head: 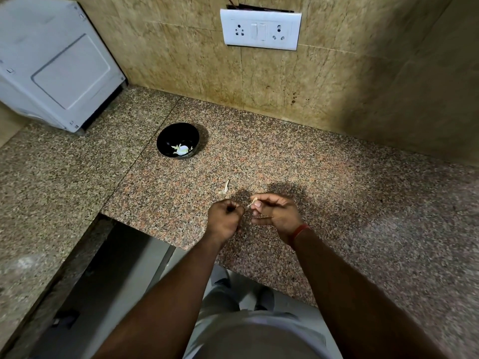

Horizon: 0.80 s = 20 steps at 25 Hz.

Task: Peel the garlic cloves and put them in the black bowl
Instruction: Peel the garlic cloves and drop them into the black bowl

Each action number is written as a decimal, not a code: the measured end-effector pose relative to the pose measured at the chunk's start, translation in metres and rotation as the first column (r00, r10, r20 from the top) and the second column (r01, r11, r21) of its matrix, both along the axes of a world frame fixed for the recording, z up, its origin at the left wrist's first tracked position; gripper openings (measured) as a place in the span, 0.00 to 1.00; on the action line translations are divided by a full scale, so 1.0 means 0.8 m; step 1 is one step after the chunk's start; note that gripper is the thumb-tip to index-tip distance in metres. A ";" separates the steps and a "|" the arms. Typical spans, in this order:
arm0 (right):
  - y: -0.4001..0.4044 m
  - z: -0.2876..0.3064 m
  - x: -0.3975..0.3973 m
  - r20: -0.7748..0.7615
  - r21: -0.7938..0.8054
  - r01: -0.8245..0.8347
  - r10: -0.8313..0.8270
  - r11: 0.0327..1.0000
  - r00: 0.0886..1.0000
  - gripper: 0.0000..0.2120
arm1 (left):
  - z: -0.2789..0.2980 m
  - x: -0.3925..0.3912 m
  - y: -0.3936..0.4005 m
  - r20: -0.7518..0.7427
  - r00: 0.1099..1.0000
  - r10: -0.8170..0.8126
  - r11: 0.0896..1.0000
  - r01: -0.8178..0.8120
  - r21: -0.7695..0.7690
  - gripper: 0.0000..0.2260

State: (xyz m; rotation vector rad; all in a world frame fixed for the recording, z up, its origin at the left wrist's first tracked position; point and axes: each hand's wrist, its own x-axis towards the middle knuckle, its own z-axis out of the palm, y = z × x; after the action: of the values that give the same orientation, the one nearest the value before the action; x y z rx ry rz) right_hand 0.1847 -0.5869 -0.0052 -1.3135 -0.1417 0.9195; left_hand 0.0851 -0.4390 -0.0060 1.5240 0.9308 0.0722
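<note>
Right hand (274, 212) fingers pinch garlic clove (253, 202) above tabletop (337, 177), near side of black bowl (177, 140). Left hand (225, 216) fingers curled; contents unclear.

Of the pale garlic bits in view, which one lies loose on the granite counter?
The garlic skin scrap just beyond the hands; the other pieces sit in the black bowl or are pinched in the right hand.

No text, label, brand or number can be read. The switch plate (260, 29) at the upper middle of the frame and the white appliance (55, 63) at the upper left show no legible markings.
</note>
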 end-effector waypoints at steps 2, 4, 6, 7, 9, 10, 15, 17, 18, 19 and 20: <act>-0.001 -0.002 0.001 -0.038 -0.001 0.017 -0.017 1.000 0.999 0.13 | -0.008 0.002 0.000 -0.072 0.997 -0.014 0.996 0.020 0.092 0.05; -0.003 -0.005 0.001 -0.056 -0.012 0.019 -0.020 1.000 0.998 0.13 | -0.015 0.002 -0.001 -0.107 0.992 -0.065 0.978 0.084 0.192 0.07; -0.004 -0.007 0.001 -0.043 -0.044 0.006 -0.008 0.999 0.999 0.12 | -0.015 0.003 -0.002 -0.142 0.984 -0.106 0.948 0.144 0.285 0.08; -0.003 -0.008 0.000 -0.039 -0.062 0.000 -0.002 0.998 0.999 0.12 | -0.014 0.004 -0.003 -0.154 0.981 -0.119 0.929 0.165 0.330 0.08; -0.001 -0.008 -0.002 -0.034 -0.089 -0.001 -0.002 0.996 0.999 0.12 | -0.013 0.007 -0.004 -0.153 0.979 -0.135 0.911 0.184 0.370 0.07; 0.000 -0.009 -0.003 -0.025 -0.098 0.003 -0.006 0.995 1.000 0.12 | -0.012 0.009 -0.005 -0.139 0.981 -0.134 0.914 0.176 0.365 0.08; -0.001 -0.012 0.000 0.054 -0.126 0.040 -0.034 0.991 0.998 0.12 | -0.016 0.013 -0.002 -0.120 0.989 -0.082 0.925 0.120 0.361 0.08; -0.001 -0.012 0.000 0.062 -0.134 0.059 -0.051 0.989 0.997 0.11 | -0.012 0.017 -0.004 -0.078 0.994 -0.072 0.951 0.092 0.295 0.07; -0.001 -0.012 0.001 0.073 -0.140 0.065 -0.055 0.988 0.996 0.10 | -0.009 0.019 -0.006 -0.041 0.996 -0.085 0.959 0.093 0.268 0.07; 0.000 -0.012 0.001 0.090 -0.149 0.063 -0.050 0.987 0.995 0.10 | -0.006 0.021 -0.007 -0.013 0.994 -0.105 0.960 0.105 0.258 0.07; 0.001 -0.013 0.002 0.106 -0.158 0.059 -0.043 0.986 0.993 0.09 | -0.004 0.022 -0.008 0.006 0.992 -0.125 0.954 0.119 0.274 0.07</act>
State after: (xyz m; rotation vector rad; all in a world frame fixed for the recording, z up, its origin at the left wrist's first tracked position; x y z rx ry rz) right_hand 0.1863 -0.5864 -0.0157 -1.5086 -0.1144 0.8334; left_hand 0.1029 -0.4451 -0.0093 1.8295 0.8311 0.1334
